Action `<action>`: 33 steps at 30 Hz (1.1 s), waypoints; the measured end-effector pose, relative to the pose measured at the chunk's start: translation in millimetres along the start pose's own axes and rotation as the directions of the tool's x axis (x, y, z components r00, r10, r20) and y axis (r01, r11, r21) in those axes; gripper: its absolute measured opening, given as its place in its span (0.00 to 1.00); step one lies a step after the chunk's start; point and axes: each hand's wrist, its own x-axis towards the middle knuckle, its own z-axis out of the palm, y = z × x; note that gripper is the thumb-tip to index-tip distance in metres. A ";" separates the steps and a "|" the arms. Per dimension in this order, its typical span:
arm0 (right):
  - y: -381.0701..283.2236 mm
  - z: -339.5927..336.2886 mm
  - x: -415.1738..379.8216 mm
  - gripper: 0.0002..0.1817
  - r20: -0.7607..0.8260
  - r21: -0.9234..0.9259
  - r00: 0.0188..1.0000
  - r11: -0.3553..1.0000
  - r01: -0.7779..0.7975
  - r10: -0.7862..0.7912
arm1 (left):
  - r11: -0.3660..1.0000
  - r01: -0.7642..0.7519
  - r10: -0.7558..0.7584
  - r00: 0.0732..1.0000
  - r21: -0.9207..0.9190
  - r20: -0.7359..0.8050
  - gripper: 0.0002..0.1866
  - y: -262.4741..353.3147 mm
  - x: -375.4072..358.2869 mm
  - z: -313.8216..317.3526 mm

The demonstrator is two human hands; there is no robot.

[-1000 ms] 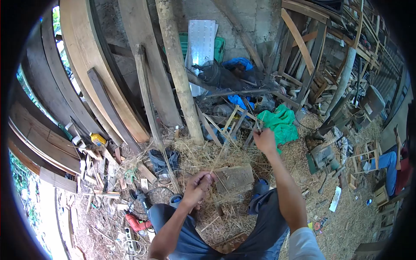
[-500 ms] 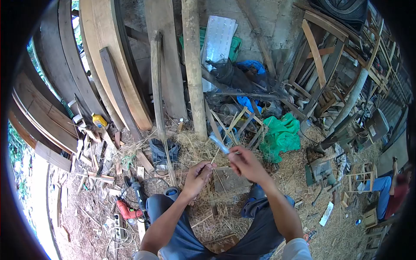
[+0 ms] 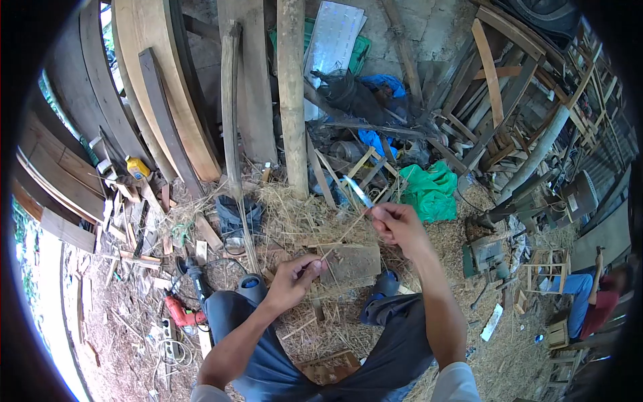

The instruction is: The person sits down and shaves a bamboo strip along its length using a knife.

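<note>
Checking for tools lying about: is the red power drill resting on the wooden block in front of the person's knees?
No. The red power drill lies on the ground left of the person's leg, well apart from the wooden block.

Tight quarters here. Straight ahead of the right hand (image 3: pixel 396 226) the way is blocked: a wooden post (image 3: pixel 293 94) stands upright, and a tangle of sticks (image 3: pixel 362 175) and a green cloth (image 3: pixel 430 190) crowd just behind the knuckles. The left hand (image 3: pixel 295 278) sits low by the knees, with a wooden block (image 3: pixel 349 262) just beside it. Leaning planks (image 3: pixel 164 87) wall off the left side; a grinder (image 3: pixel 194 276) and red drill (image 3: pixel 179 313) lie on the floor there. Open straw-covered ground (image 3: pixel 509 355) shows to the right, short of a seated person (image 3: pixel 589 301).
</note>
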 end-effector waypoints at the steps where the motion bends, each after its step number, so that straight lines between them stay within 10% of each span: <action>1: -1.7 -1.9 -0.8 0.11 0.009 0.047 1.000 0.999 -0.007 0.007 | 0.998 0.001 -0.002 1.000 0.057 0.014 0.10 -1.6 1.3 -0.5; 4: 7.5 22.4 -9.6 0.11 -0.006 0.037 1.000 0.999 -0.024 0.024 | 0.983 -0.101 0.105 0.994 0.151 -0.019 0.08 -11.9 7.1 2.8; 6: 15.9 37.7 -12.2 0.12 0.305 -0.022 0.952 0.999 0.041 -0.032 | 0.960 -0.194 0.209 0.976 0.201 -0.055 0.07 -14.6 8.3 3.6; 11: 2.8 6.7 -3.0 0.12 0.051 0.161 0.996 0.984 -0.075 0.067 | 0.902 -0.318 0.360 0.927 0.294 -0.101 0.06 -5.6 2.0 2.2; 20: 14.5 33.2 -11.6 0.15 0.324 0.144 0.941 0.988 0.053 -0.098 | 0.927 -0.221 0.264 0.958 0.302 -0.109 0.07 -4.6 7.8 0.5; 33: -13.0 26.9 -17.8 0.16 0.336 0.232 0.920 0.928 -0.291 0.204 | 0.956 -0.175 0.181 0.983 0.234 -0.003 0.07 1.4 6.0 1.3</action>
